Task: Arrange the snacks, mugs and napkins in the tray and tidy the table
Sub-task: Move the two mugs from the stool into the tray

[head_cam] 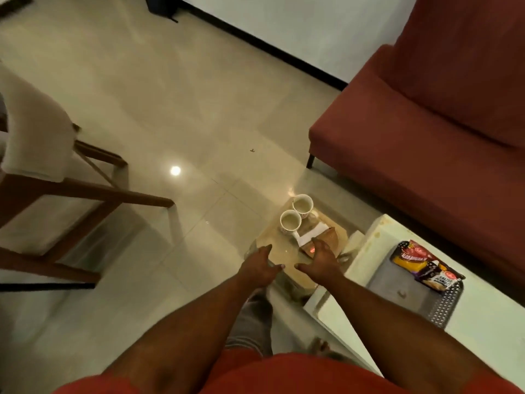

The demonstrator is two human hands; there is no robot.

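A red sofa (426, 115) fills the upper right of the frame, and a wooden chair (56, 177) with a pale cushion stands at the left. Between them lies a broad stretch of glossy tiled floor (170, 95).

Just right of centre sits a small low surface (287, 237) with a glassy top, its near edge under both hands. Its right side lies just beside a white surface (483, 317) at the lower right.

On the small one stand two white mugs (297, 213), touching or nearly so, at the far corner. Beside them lie white napkins (308, 236) against a brown packet (331, 237).

The left hand (260, 265) has its grip spread, fingers curving over the near left edge. The right hand (319, 258) is also spread, hovering over the packet's near end; contact cannot be told.

On the white surface lies a grey tray (397, 291) holding two snack packets (426, 265) at its far end.
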